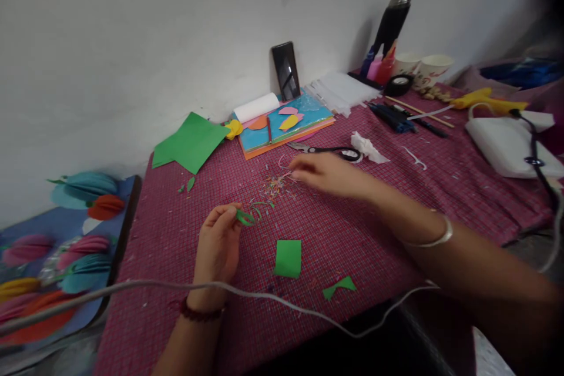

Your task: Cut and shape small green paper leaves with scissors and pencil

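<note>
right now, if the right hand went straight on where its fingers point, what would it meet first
Most likely the loose coloured scraps, just ahead of the right hand. Its height above the checked cloth is unclear, so it might pass over them.

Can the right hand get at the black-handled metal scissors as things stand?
Probably yes: the right hand is right beside the scissors, and no other object visibly blocks them; crumpled white tissue lies only by the handle end.

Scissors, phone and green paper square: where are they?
Scissors (316, 149): head view, black handle near the blades.
Phone (286, 71): head view, middle of the screen.
Green paper square (288, 258): head view, its centre.
</note>
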The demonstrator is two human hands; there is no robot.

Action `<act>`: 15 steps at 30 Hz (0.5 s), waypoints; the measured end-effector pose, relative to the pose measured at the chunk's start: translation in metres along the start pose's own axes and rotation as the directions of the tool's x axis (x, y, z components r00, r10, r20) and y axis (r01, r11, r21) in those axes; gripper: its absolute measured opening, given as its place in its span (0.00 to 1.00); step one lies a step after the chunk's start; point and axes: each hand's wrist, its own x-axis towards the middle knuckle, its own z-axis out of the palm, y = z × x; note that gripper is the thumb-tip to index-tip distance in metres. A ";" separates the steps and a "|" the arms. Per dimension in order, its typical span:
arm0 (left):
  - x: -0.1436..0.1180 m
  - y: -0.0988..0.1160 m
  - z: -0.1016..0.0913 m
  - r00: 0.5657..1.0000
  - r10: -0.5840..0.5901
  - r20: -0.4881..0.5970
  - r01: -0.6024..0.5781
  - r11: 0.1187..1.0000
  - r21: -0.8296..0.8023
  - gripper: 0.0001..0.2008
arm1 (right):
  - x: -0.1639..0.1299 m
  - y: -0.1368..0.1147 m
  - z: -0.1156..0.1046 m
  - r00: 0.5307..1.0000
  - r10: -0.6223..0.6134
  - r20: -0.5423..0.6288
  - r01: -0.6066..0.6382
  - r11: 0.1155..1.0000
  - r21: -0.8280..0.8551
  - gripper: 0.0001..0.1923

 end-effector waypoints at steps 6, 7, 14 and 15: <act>0.015 -0.001 -0.016 0.989 0.001 -0.149 -0.015 0.996 -0.092 0.05 | -0.012 0.061 -0.031 0.983 0.182 -0.005 -0.137 0.725 -0.675 0.18; 0.016 -0.001 -0.016 0.989 -0.002 -0.151 -0.012 0.996 -0.092 0.06 | -0.013 0.064 -0.030 0.981 0.194 -0.008 -0.146 0.710 -0.689 0.19; 0.015 0.004 -0.015 0.990 0.116 -0.077 -0.118 0.993 -0.025 0.08 | -0.009 0.061 -0.023 0.982 0.167 -0.086 -0.185 0.797 -0.574 0.24; 0.015 0.005 -0.014 0.982 0.178 -0.066 -0.178 0.984 0.013 0.07 | -0.010 0.058 -0.023 0.985 0.142 -0.102 -0.173 0.859 -0.482 0.24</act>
